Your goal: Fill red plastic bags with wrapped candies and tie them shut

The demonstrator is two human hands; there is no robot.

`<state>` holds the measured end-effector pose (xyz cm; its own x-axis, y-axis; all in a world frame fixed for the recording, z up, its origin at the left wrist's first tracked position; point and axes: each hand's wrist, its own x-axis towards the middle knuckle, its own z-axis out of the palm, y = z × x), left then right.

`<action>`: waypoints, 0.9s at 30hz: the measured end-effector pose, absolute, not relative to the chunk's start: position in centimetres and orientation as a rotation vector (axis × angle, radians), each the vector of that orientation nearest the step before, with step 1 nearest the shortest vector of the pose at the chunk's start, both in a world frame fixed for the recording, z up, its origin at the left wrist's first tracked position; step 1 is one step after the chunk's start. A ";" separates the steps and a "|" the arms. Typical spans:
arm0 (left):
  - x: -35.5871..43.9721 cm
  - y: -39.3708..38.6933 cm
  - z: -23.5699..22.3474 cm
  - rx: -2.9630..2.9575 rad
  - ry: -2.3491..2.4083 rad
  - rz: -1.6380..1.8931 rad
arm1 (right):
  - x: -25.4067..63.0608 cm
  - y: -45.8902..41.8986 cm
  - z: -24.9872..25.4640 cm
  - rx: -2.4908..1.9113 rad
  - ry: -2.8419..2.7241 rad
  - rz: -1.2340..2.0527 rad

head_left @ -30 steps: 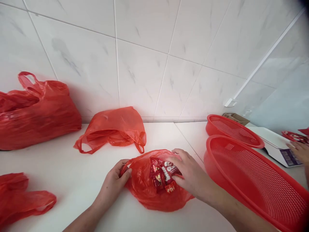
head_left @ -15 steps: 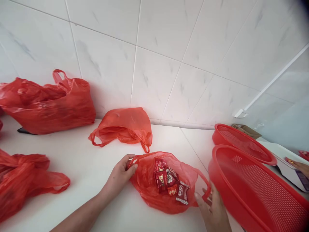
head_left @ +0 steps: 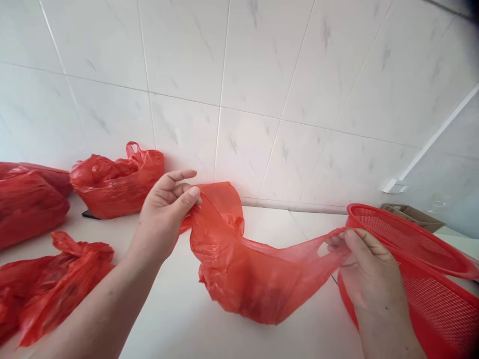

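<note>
A red plastic bag (head_left: 254,271) hangs between my two hands, lifted off the white counter (head_left: 179,314), its bulging bottom near the surface. My left hand (head_left: 164,212) pinches one handle at the upper left. The other handle is stretched out to the right, gripped by my right hand (head_left: 364,264). What is inside the bag is hidden by the red film.
Two stacked red mesh baskets (head_left: 419,249) sit at the right, just behind my right hand. Filled red bags lie at the left: one by the wall (head_left: 116,182), one at the far left (head_left: 26,202), one at the front (head_left: 52,279). A tiled wall stands behind.
The bag lay open on the counter with wrapped sweets showing. My right hand left the sweets and took the right handle; both hands have raised the bag and pulled its handles apart.
</note>
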<state>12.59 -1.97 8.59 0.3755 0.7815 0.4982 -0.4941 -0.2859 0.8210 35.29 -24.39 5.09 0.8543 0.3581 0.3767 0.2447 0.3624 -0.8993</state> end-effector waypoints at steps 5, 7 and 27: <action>12.4 -1.2 9.2 1.464 0.348 1.184 | 35.6 -22.8 5.2 -1.224 -0.618 0.154; 12.1 -0.8 10.3 1.511 0.330 1.179 | 35.8 -22.5 6.4 -1.223 -0.676 0.113; 7.3 1.9 0.6 1.614 0.679 0.968 | 28.9 -15.0 11.1 -1.447 -1.333 0.227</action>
